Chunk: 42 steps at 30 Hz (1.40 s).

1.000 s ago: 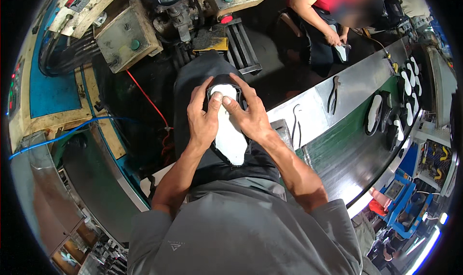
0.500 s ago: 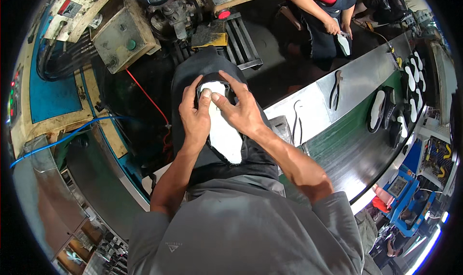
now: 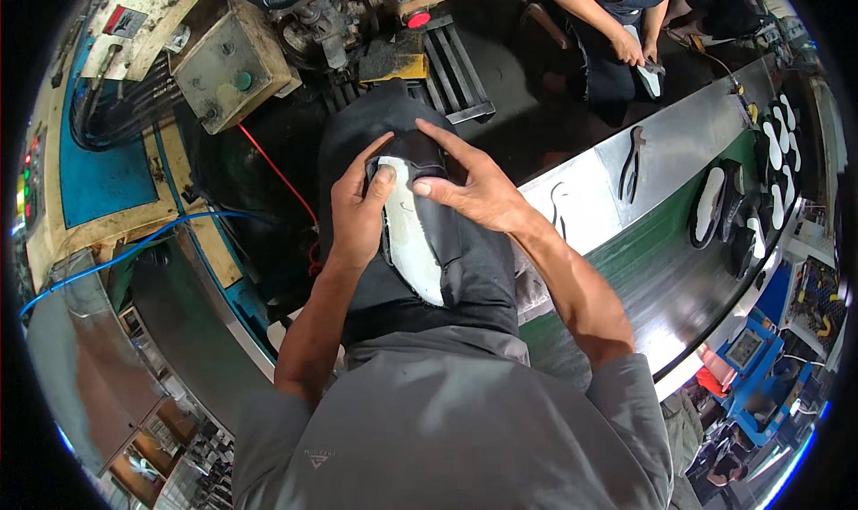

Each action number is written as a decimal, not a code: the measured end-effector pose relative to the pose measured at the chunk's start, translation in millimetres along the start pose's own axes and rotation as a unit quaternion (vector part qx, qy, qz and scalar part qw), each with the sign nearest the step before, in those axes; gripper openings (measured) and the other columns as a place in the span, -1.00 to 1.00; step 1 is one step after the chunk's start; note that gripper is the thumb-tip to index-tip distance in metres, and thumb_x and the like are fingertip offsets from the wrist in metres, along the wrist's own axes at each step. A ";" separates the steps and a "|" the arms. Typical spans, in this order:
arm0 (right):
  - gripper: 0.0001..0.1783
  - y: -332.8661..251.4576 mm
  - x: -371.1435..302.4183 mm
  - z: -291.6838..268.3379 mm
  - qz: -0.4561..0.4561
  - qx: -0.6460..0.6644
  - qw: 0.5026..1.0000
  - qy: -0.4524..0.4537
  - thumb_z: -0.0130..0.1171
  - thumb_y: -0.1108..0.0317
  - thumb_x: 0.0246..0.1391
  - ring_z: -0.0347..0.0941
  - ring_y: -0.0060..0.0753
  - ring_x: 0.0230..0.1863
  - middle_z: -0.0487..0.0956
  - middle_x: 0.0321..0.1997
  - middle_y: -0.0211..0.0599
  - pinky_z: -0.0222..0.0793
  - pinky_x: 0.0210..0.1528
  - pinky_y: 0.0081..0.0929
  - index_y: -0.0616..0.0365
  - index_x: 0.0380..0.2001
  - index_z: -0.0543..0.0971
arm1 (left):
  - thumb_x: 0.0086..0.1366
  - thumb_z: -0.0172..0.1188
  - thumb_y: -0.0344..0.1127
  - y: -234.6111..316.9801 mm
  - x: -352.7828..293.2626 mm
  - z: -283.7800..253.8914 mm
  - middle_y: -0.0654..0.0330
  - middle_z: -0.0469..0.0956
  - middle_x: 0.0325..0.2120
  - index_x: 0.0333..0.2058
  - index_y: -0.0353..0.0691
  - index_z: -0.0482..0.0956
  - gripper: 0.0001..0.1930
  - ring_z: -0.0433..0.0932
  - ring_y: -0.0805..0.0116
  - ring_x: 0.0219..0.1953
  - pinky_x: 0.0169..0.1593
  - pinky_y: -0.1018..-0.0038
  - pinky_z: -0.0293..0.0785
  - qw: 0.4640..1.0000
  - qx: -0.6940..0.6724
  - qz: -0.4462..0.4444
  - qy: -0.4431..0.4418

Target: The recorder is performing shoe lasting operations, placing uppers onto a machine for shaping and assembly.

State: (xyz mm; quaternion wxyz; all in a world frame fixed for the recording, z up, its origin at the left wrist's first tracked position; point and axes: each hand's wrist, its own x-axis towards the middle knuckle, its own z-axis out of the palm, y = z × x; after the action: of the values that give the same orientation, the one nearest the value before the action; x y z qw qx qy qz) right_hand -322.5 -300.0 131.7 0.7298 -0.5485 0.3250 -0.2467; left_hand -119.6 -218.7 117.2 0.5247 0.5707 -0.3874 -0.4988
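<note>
On my dark-clad lap lies a black shoe upper with a white insole (image 3: 413,242) facing up, its toe end away from me. My left hand (image 3: 359,210) grips its left side near the far end, thumb pressed on the white insole. My right hand (image 3: 478,191) holds the right side of the upper, thumb on its dark edge and fingers wrapped around the far end. The upper's right side stands away from the insole. Its underside against my leg is hidden.
To the right runs a metal-edged green conveyor (image 3: 617,269). Pliers (image 3: 632,164) and a hooked tool (image 3: 559,208) lie on its ledge. Farther along are black shoe uppers (image 3: 715,206) and white insoles (image 3: 779,152). A machine (image 3: 326,32) stands ahead. Beyond the ledge, a co-worker's hands (image 3: 639,52) hold another shoe piece.
My right thumb has moved right, off the white insole onto the upper's edge. The shoe has rolled slightly, showing more of its black right side. The co-worker's hands have shifted.
</note>
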 end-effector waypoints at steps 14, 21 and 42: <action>-0.14 37.7 5.7 -1.2 0.057 0.058 0.995 0.052 0.42 0.27 0.36 0.48 -0.38 0.26 0.54 0.35 -0.13 0.40 0.39 -0.37 0.14 0.60 0.27 | 0.62 0.17 -0.28 -26.4 9.5 9.8 0.10 0.59 0.19 0.38 -0.33 0.49 -0.54 0.54 0.36 0.22 0.31 0.42 0.44 0.997 -0.038 -0.058 -0.021; 0.08 54.0 -8.7 17.7 0.096 0.034 0.988 0.115 0.48 0.02 0.25 0.36 -0.06 0.51 0.43 0.48 0.21 0.26 0.54 -0.23 0.31 0.61 0.17 | 0.59 0.20 -0.32 -24.4 9.1 5.6 0.00 0.54 0.28 0.44 -0.36 0.37 -0.46 0.50 0.26 0.30 0.39 0.36 0.39 0.994 0.000 -0.092 -0.058; -0.03 -9.7 -94.9 56.4 0.018 -0.621 0.783 -0.025 0.53 0.16 0.03 0.41 0.51 0.28 -0.19 0.75 0.21 0.59 0.26 0.17 -0.53 0.53 0.40 | 0.37 0.14 -0.54 4.8 -35.5 -12.7 -0.01 0.54 0.26 0.47 -0.30 0.31 -0.32 0.54 0.11 0.32 0.30 0.10 0.56 0.897 -0.299 -0.310 -0.098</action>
State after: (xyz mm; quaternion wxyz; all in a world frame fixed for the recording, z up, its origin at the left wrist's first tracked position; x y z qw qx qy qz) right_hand -343.8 -198.6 170.9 0.2434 -0.8829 0.3999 0.0356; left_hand -114.0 -182.4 127.1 0.4484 0.4262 -0.0728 -0.7823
